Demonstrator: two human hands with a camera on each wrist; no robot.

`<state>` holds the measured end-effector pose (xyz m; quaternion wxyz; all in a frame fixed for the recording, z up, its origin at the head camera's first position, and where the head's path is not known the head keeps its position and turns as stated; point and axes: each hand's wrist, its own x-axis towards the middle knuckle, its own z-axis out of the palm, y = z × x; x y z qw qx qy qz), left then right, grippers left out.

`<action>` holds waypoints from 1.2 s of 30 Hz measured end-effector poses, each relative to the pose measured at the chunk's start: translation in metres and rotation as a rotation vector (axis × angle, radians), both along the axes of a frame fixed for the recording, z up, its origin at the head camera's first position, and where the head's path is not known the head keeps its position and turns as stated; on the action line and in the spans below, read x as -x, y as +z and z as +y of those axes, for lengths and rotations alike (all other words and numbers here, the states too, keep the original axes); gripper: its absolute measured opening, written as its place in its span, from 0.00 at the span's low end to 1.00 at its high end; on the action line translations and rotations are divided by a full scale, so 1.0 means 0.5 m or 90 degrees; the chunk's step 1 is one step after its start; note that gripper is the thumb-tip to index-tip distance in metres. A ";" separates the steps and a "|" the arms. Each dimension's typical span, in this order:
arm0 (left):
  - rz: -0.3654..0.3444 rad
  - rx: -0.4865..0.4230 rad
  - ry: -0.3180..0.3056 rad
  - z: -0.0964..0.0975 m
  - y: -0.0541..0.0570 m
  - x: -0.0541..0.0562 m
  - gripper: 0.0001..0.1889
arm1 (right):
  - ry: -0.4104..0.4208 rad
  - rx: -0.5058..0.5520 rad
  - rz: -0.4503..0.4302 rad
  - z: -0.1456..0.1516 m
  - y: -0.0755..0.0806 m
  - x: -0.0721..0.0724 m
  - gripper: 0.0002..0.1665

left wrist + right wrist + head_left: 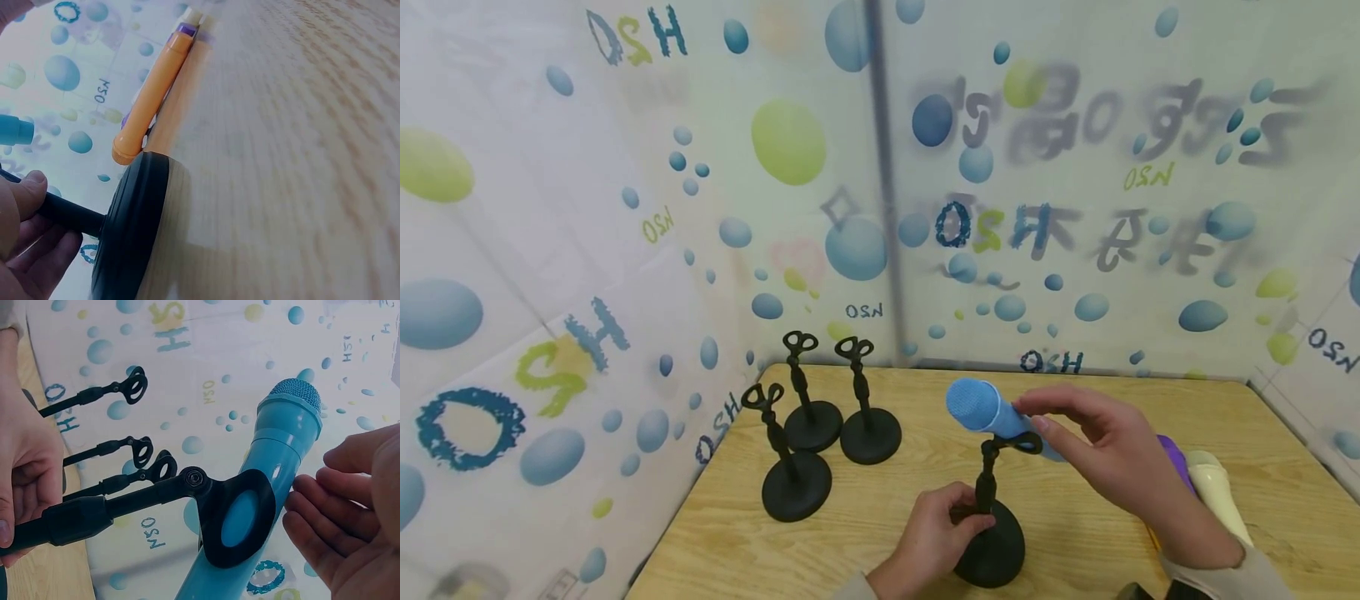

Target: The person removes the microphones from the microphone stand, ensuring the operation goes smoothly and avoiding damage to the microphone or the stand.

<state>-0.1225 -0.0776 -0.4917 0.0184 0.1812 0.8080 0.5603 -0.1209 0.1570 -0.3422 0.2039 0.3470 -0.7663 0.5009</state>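
Note:
A light blue microphone (973, 406) lies tilted in the clip (265, 506) of a black microphone stand (997, 550). My left hand (934, 529) grips the stand's pole low down, just above the round base (134, 219), which rests on the table. Beside the microphone's body is my right hand (1112, 450), its fingers loosely bent. In the right wrist view, fingertips (300, 528) come right up to the blue handle, with the thumb side spread away from it. Part of the handle passes behind the clip ring.
Several more black stands, one of them a front stand (797, 487), occupy the table's left side with unfilled clips. At the right lie a purple microphone (1176, 458), a cream microphone (1217, 487) and an orange microphone (153, 94). A patterned curtain (1075, 250) hangs behind.

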 end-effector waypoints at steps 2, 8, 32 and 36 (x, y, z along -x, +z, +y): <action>0.001 0.001 -0.002 0.000 0.001 0.000 0.08 | 0.000 -0.006 0.000 -0.002 0.002 0.002 0.22; 0.003 -0.007 -0.014 0.002 0.002 0.001 0.08 | 0.011 -0.014 0.001 -0.007 0.009 0.005 0.21; -0.001 0.012 -0.063 0.012 0.000 0.018 0.07 | -0.001 -0.055 0.014 -0.004 0.018 0.008 0.25; -0.016 0.012 -0.071 0.016 0.002 0.019 0.07 | -0.023 -0.069 0.006 0.000 0.014 0.007 0.25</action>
